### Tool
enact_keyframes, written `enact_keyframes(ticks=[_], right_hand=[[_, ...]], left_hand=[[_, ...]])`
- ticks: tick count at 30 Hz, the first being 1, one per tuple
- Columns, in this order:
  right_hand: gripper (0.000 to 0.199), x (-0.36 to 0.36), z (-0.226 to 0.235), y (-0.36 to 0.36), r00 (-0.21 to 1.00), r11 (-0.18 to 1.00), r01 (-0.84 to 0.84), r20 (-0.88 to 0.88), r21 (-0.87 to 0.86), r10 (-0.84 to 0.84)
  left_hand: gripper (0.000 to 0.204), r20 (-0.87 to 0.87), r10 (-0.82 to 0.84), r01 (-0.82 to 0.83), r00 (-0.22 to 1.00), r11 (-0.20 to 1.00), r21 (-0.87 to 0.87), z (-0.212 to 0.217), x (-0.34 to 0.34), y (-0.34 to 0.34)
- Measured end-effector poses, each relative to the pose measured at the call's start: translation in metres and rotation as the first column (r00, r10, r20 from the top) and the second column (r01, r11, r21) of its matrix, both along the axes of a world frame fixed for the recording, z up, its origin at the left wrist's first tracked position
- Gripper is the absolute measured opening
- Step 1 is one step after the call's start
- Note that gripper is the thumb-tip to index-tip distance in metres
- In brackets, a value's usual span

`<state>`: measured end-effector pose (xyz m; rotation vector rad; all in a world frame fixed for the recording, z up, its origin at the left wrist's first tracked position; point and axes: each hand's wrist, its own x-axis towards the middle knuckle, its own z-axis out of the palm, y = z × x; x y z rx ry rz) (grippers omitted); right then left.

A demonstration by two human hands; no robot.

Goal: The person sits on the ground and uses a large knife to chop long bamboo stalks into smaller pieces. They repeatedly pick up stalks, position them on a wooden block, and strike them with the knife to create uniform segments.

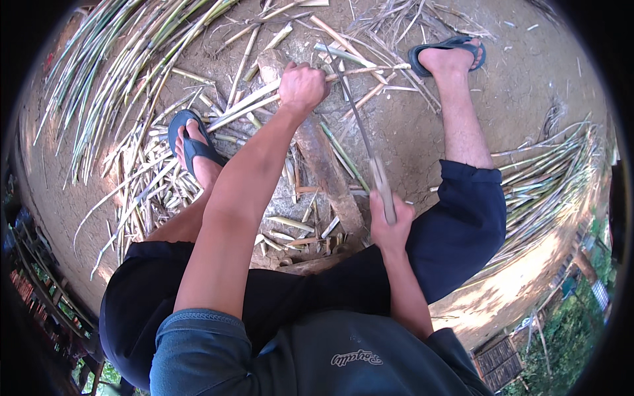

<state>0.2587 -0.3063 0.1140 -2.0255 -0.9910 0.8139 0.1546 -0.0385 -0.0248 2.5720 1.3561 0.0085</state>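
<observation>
My left hand (pixel 304 87) is closed round a few pale, long cane stalks (pixel 254 102). Their thinner ends stick out to the right beyond my fist. In my closed right hand (pixel 391 214) is the wooden handle of a long, narrow-bladed knife (pixel 360 119). Its blade points away from me and crosses the stalks just right of my left fist; whether the edge touches them I cannot tell. A rough wooden log (pixel 327 171) lies between my legs, running from near my seat up toward my left hand.
Short cut pieces (pixel 158 191) are heaped around my left foot. A large bundle of long green stalks (pixel 112 72) lies at the far left, another bundle (pixel 548 185) on the right beyond my right knee. My sandalled right foot (pixel 449 56) rests on bare earth.
</observation>
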Motion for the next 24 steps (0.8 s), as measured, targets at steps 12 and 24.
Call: enact_keyframes(ticks=[12,24], right_hand=[[0.023,0.001,-0.016,0.014,1.0,1.0,0.018,-0.014,-0.003,-0.018],[0.026,0.008,-0.035,0.027,1.0,1.0,-0.011,0.013,-0.006,0.011]], left_hand=[[0.024,-0.016,0.014,-0.014,1.0,1.0,-0.024,-0.003,0.0,0.0],[0.026,0.001,0.003,-0.003,1.0,1.0,-0.015,-0.01,-0.005,-0.001]])
